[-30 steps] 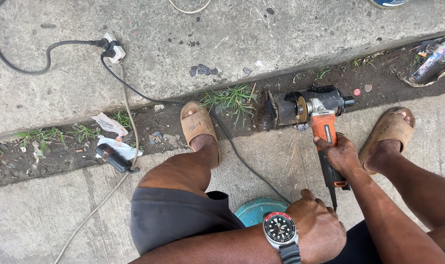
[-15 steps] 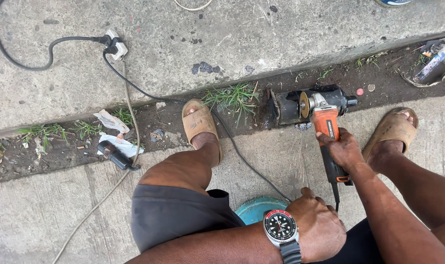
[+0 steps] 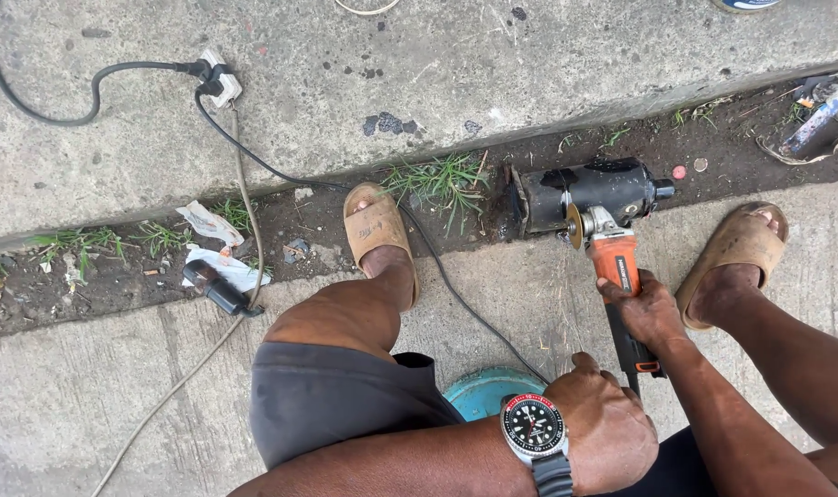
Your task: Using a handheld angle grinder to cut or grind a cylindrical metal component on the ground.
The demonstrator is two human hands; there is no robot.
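Angle grinder (image 3: 612, 253) gripped by right hand (image 3: 647, 308), disc against black motor housing (image 3: 589, 191) in dirt gutter (image 3: 327, 216); left hand (image 3: 603, 428) clasping its rear handle; outdoor concrete (image 3: 364, 74).

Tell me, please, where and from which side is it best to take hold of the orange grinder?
Hold the grinder by its long body, coming from the rear, the end away from the disc. The disc at the front meets the black cylinder, so the hands belong behind it. The right hand wraps the orange part just behind the head; the left hand sits by the black tail, where the cord leaves.
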